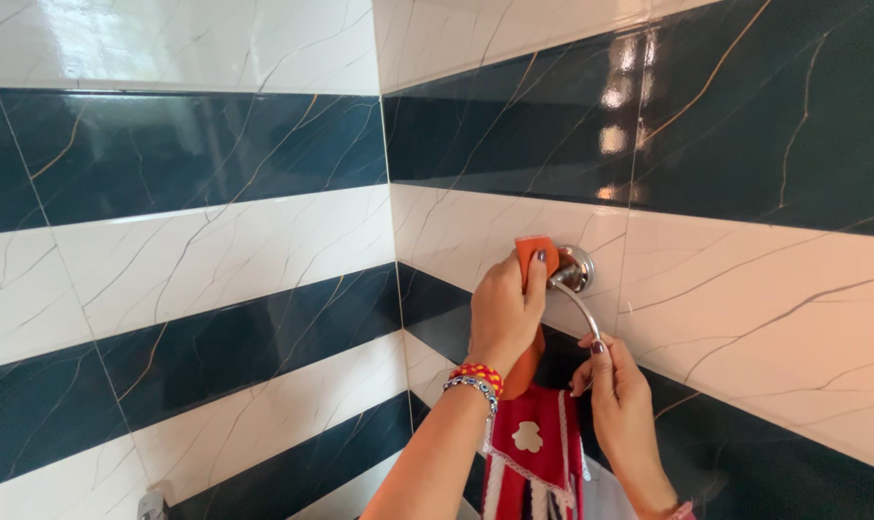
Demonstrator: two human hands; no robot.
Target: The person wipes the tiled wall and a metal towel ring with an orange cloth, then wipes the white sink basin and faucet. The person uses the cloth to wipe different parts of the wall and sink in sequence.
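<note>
We press an orange cloth (536, 256) with our left hand (506, 313), fingers grasping it, against the chrome towel ring (577, 289) on the tiled wall (745, 289). Our right hand (618, 390) pinches the ring's lower curve, above a red and white towel (533, 448).

You face navy-and-white veined marble-striped tiles (215, 241), an orange cloth (535, 255), a chrome ring (576, 289), a red-and-white towel (533, 453).

one head-worn view, close in, faces a striped tiled wall corner (391, 193) at arm's reach.
</note>
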